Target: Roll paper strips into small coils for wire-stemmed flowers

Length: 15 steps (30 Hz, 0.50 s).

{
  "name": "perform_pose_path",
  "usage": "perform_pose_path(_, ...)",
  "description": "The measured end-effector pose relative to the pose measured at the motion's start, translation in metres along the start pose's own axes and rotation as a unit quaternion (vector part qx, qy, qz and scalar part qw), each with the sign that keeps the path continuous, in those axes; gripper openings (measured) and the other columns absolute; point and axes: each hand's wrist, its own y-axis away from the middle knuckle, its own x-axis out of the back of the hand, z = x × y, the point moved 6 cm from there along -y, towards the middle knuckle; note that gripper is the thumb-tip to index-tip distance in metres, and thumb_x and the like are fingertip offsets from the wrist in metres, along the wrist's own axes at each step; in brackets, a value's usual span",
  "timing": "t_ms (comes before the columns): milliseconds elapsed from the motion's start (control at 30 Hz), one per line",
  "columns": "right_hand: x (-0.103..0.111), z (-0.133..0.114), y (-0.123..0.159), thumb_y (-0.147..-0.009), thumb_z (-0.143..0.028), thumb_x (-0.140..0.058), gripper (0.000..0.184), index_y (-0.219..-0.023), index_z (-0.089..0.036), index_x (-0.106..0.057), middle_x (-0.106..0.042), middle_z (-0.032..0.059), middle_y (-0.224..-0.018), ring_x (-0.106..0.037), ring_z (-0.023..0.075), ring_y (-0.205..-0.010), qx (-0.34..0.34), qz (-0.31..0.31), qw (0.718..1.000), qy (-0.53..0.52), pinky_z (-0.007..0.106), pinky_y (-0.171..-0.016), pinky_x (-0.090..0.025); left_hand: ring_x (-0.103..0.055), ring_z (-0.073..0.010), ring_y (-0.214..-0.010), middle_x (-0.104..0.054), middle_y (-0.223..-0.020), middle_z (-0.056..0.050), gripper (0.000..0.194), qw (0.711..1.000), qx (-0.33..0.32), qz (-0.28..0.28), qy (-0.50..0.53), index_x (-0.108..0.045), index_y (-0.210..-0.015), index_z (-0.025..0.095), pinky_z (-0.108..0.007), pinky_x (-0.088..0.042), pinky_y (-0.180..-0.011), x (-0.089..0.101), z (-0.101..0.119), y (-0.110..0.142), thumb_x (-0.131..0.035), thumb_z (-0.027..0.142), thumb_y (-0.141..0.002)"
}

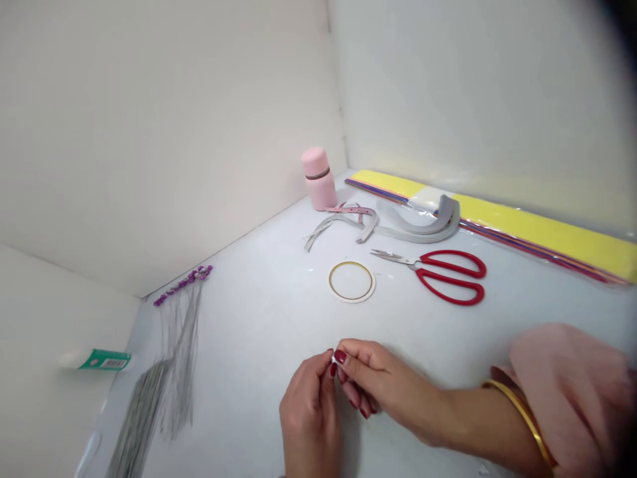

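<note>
Low in the middle of the head view, my left hand (311,405) and my right hand (371,375) meet fingertip to fingertip. Between their pinched thumbs and forefingers shows a small white piece (334,359), mostly hidden, its kind too small to make out. Beyond the hands a narrow roll of white tape (352,301) lies flat on the table. To its right rest scissors with red handles (450,279), blades pointing left and slightly apart.
Grey-white strips (418,232) and a pink strip (351,210) lie near a pink bottle (319,182). Yellow-topped sheets in clear wrap (537,229) line the right wall. Purple-tipped wires (184,285), bare wires (142,411) and a green-and-white tube (107,360) are left.
</note>
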Motion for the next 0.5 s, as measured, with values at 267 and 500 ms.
perform_pose_path(267, 0.009, -0.001, -0.005, -0.081, -0.045, -0.044, 0.033, -0.066, -0.017, -0.043, -0.044, -0.0065, -0.046, -0.036, 0.0043, -0.036, -0.054, -0.032, 0.998, -0.008, 0.016, -0.038, -0.025, -0.062, -0.0160, -0.077, -0.067, -0.088, -0.007, 0.019, 0.989, 0.052, -0.099, 0.101, -0.064, -0.093, 0.017, -0.027, -0.049, -0.071, -0.003, -0.007, -0.009, -0.049, 0.023, -0.082)
perform_pose_path(500, 0.010, -0.002, -0.005, -0.083, -0.046, -0.043, 0.033, -0.068, -0.016, -0.044, -0.045, -0.0059, -0.049, -0.037, 0.0045, -0.040, -0.013, -0.030, 0.999, 0.014, 0.016, -0.040, -0.026, -0.061, -0.0155, -0.074, -0.066, -0.084, -0.006, 0.015, 0.999, 0.000, -0.004, 0.048, -0.064, -0.088, 0.018, -0.026, -0.048, -0.069, 0.001, 0.002, 0.000, -0.052, 0.021, -0.079)
